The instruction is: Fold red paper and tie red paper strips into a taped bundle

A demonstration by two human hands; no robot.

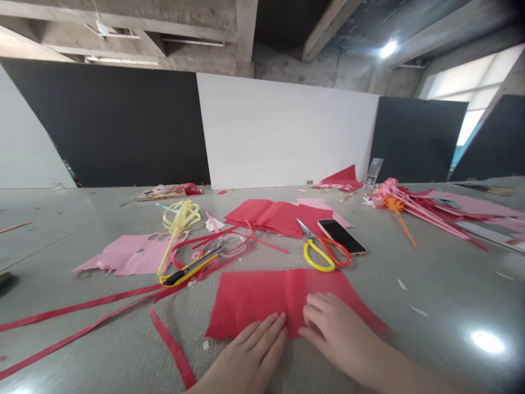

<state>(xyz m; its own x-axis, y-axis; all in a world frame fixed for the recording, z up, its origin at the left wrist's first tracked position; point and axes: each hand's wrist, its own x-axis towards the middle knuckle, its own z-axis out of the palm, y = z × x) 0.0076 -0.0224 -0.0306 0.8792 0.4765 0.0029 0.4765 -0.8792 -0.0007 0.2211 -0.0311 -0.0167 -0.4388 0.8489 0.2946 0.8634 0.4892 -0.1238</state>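
A sheet of red paper [262,293] lies flat on the grey table [443,273] close to me. My left hand [250,353] rests on its near edge with fingers stretched out flat. My right hand [334,328] presses on the sheet's lower right part, fingers bent slightly but apart and lying on the paper. Neither hand holds anything. Just beyond the sheet lie yellow and red scissors [322,249] and a phone [341,236].
A yellow utility knife [188,270] and long red paper strips [82,317] lie at left, with pink paper [131,253] and a yellow plastic stick [176,227]. More red sheets [274,214] lie farther back. Pink and orange sticks [410,210] are piled at right. Black and white boards stand behind.
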